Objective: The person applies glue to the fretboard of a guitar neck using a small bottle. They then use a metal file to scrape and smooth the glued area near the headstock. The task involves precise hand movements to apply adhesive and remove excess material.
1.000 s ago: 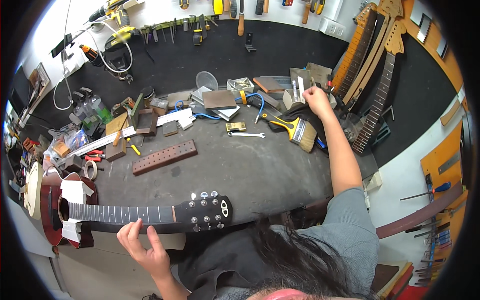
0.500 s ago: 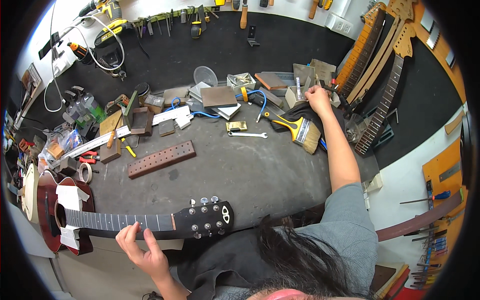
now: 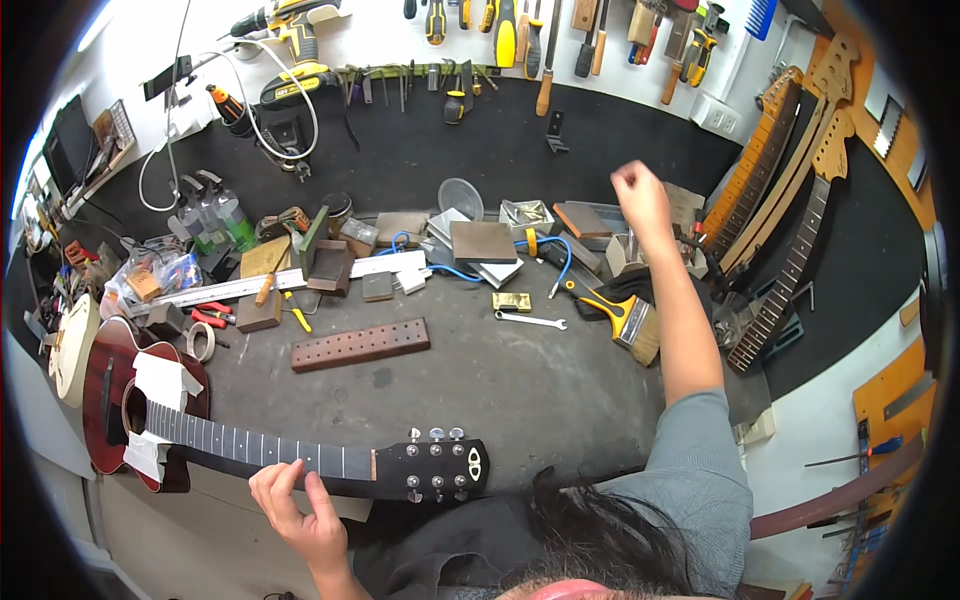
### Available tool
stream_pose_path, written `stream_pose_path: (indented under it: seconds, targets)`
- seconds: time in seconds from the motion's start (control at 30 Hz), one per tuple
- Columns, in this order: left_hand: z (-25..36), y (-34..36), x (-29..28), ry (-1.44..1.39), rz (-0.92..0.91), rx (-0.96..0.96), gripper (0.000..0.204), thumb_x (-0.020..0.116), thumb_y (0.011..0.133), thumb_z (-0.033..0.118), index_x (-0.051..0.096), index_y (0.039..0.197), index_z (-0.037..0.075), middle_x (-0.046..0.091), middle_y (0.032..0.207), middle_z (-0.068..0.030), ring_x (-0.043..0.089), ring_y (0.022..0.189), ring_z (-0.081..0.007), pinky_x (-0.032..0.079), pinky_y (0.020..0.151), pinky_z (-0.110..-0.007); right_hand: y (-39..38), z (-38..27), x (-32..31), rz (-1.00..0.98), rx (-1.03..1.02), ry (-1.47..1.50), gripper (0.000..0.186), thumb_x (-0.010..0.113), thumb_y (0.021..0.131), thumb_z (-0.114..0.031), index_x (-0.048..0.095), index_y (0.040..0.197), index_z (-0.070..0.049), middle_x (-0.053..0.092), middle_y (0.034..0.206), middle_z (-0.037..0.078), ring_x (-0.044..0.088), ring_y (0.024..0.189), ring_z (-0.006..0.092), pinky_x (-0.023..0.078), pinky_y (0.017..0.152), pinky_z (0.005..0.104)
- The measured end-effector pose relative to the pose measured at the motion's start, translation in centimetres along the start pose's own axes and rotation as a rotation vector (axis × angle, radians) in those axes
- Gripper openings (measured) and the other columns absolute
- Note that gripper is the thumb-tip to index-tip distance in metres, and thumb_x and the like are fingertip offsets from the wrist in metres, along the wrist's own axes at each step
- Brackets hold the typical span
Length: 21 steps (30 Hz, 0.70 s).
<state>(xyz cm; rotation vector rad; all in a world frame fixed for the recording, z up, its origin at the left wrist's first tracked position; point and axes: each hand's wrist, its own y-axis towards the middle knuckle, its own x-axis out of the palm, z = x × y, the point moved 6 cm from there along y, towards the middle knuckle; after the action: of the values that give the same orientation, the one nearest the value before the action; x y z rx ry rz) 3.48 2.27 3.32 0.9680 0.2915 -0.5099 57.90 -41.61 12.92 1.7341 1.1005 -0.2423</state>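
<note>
My left hand [image 3: 305, 515] rests its fingertips at the near edge of the fretboard [image 3: 255, 449] on a dark red acoustic guitar [image 3: 102, 400], fingers bent and apart. White tape [image 3: 160, 378] covers parts of the body; its black headstock [image 3: 432, 470] has no strings visible. My right hand [image 3: 640, 200] is raised over the back of the bench, fingers closed; whatever it may hold is hidden. Below it are small boxes [image 3: 625, 255], a yellow-handled paintbrush [image 3: 630, 325] and dark cloth. A wrench [image 3: 530, 320] lies left of the brush.
The grey bench [image 3: 480, 390] carries a drilled wooden block [image 3: 360, 345], tape roll [image 3: 200, 342], pliers [image 3: 213, 316] and several blocks. Guitar necks [image 3: 795, 230] lean at the right. Hand tools [image 3: 545, 90] and a drill [image 3: 295, 50] hang along the back wall.
My right hand has lifted away from the small boxes, upward toward the back wall. The view has shifted. My left hand stays at the guitar neck.
</note>
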Motion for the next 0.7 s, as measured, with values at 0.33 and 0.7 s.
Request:
stream_pose_path:
  seconds: [0.33, 0.7]
  targets:
    - [1.7, -2.8, -1.5, 0.047, 0.05, -0.004, 0.028, 0.073, 0.094, -0.007, 0.071, 0.12, 0.003, 0.066, 0.11, -0.0107, 0.059, 0.104, -0.0322, 0.048, 0.094, -0.047, 12.2, -25.2, 2.4, 0.05, -0.175, 0.034, 0.088, 0.056, 0.103, -0.081, 0.071, 0.144, -0.005, 0.08, 0.131, 0.027, 0.075, 0.131, 0.0432, 0.055, 0.113, 0.0513]
    - [1.6, -4.6, -3.5, 0.013, 0.14, -0.072, 0.029, 0.071, 0.092, -0.014, 0.073, 0.116, 0.002, 0.065, 0.104, -0.0131, 0.063, 0.095, -0.033, 0.052, 0.085, -0.045, 2.4, -23.8, 4.5, -0.131, -0.271, 0.577, 0.051, 0.061, 0.115, -0.049, 0.068, 0.136, -0.002, 0.075, 0.1, 0.015, 0.074, 0.099, 0.0281, 0.057, 0.085, 0.0405]
